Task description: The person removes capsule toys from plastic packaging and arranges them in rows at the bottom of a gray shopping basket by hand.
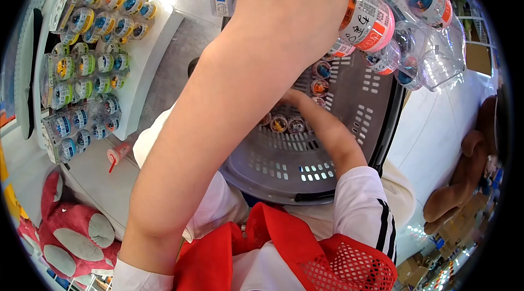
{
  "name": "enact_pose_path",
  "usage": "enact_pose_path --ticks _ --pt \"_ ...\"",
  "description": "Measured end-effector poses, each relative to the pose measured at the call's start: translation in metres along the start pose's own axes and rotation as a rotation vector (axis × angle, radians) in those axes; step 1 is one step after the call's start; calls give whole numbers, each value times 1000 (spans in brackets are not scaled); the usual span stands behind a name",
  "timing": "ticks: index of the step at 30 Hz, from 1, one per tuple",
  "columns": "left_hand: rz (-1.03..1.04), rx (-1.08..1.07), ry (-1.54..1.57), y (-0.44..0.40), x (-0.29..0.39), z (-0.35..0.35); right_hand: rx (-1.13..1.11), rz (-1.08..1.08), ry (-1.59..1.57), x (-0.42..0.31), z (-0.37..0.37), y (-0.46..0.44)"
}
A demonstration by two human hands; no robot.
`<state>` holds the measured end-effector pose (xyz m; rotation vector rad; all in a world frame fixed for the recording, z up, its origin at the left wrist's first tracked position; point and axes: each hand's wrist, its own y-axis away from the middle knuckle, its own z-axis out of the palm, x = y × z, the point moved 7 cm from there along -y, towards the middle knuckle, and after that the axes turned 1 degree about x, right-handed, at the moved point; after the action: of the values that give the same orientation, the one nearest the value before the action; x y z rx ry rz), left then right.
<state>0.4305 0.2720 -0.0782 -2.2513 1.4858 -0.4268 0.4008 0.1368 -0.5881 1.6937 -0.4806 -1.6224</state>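
Observation:
My left arm reaches across the view, with the back of my left hand at the top. Its fingers are hidden. Right beside it, a clear plastic tray of round toy capsules with pink and orange labels is tilted above the basket's right rim. Whether my left hand grips this tray, I cannot tell. My right hand is down in a dark grey slotted basket, mostly covered by my left forearm. Near it lie small clear capsules with toys inside, in rows; its fingers do not show.
On the left, a white counter bears clear trays of capsules with yellow, green and blue labels. A pink cup with a red straw stands nearby. A red plush toy lies lower left; a brown plush is at right.

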Motion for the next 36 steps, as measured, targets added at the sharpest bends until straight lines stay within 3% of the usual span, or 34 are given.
enact_pose_path --ticks 3,6,10,12,28,33,36 --pt "10 -62 -114 0 2 -1 22 85 234 30 -9 -28" --pt "16 -81 -148 -1 3 1 280 91 52 62 -54 -50" --pt "19 -80 -158 -1 4 1 1066 -39 144 -29 -119 16" --pt "19 -86 -150 -1 4 1 1216 -71 199 -53 -140 26" --pt "9 -50 -113 -3 3 4 1099 -63 440 -75 -166 21" --pt "20 -23 22 0 -2 0 1084 -142 482 -96 -164 38" --pt "3 -113 82 -2 -6 -5 999 -267 527 -123 -147 67"
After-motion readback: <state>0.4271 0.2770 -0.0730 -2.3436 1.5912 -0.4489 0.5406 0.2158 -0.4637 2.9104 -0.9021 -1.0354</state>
